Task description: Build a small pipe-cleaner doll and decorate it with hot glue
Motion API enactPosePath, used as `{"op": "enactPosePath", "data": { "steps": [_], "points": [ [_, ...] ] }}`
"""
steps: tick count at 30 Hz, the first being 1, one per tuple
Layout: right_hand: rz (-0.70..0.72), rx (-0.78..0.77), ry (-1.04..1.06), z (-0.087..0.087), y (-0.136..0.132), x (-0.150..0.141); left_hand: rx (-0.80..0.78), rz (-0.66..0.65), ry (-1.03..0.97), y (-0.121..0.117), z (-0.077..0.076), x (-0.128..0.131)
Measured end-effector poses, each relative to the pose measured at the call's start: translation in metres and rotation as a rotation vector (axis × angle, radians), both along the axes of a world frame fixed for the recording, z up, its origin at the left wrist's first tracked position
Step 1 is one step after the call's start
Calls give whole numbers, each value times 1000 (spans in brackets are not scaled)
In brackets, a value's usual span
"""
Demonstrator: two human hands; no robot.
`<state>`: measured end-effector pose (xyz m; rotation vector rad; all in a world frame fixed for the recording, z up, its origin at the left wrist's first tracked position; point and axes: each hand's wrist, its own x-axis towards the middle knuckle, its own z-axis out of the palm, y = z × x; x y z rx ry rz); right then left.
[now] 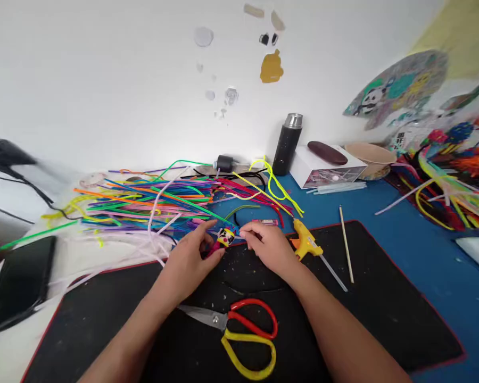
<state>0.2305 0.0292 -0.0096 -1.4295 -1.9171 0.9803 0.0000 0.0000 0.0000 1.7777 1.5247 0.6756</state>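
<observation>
My left hand is closed around a small pipe-cleaner figure with a yellow-and-black face and a magenta body. Close to the figure's head, my right hand has its thumb and fingers pinched together; what is between them is too small to make out. Below the hands, scissors with one red and one yellow handle lie on the black mat. Right of my right hand sits a yellow glue gun with a glue stick in its back. A short black strand lies on the mat.
Many coloured pipe cleaners spread along the back left. A wooden stick lies on the mat's right side. Behind stand a black thermos, a white box and a bowl. A black tablet-like device lies left.
</observation>
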Motion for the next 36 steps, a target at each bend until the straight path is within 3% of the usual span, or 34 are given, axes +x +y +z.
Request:
{"op": "enactPosePath", "data": {
  "steps": [36],
  "points": [
    [10, 44, -93, 6, 0, -2, 46, 17, 10, 0, -3, -2]
  ]
}}
